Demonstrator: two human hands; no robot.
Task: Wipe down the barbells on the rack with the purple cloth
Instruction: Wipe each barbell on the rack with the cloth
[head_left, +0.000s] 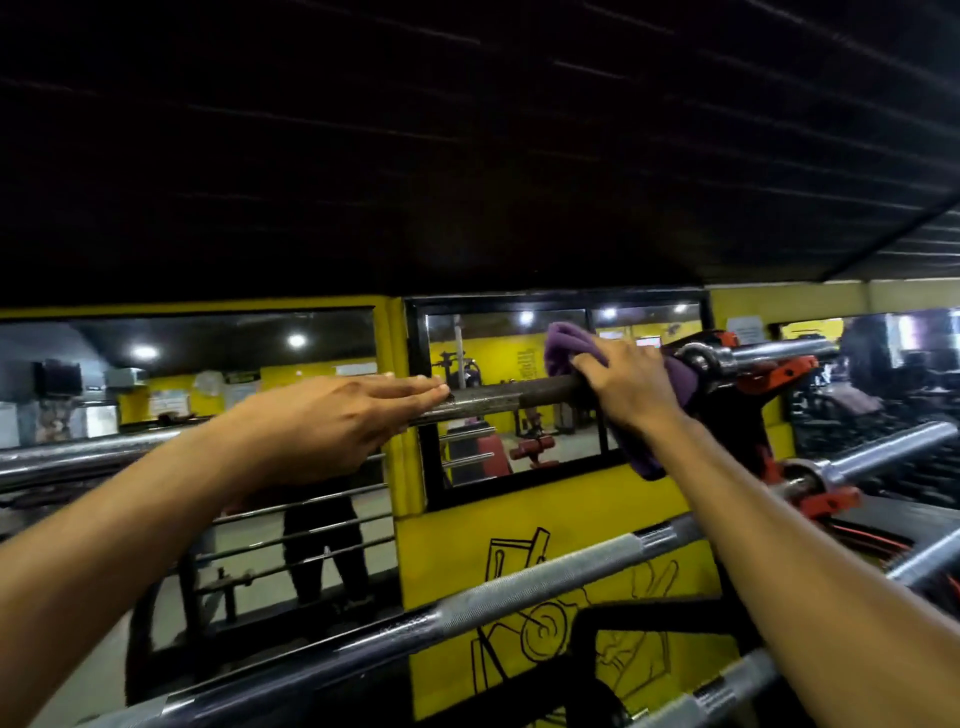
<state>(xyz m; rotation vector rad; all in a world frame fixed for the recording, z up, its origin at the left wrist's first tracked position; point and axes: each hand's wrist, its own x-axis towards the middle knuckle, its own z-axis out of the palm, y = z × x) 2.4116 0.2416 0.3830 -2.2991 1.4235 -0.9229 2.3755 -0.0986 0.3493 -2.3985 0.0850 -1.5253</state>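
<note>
The top barbell (509, 397) runs across the view at chest height, dark and rusty in its middle. My right hand (626, 387) grips the purple cloth (566, 345) wrapped round this bar, close to its right collar. The cloth's tail hangs below my wrist. My left hand (332, 415) lies flat with straight fingers on the same bar, left of the cloth. A second barbell (524, 587) with a knurled silver shaft slants across lower down. A third (727, 686) shows at the bottom right.
The rack's red and black hooks (779, 371) hold chrome bar sleeves (878, 457) at the right. Behind the bars stands a yellow wall (561, 519) with mirrors (311, 519) showing a person's reflected legs. A dark ceiling fills the upper half.
</note>
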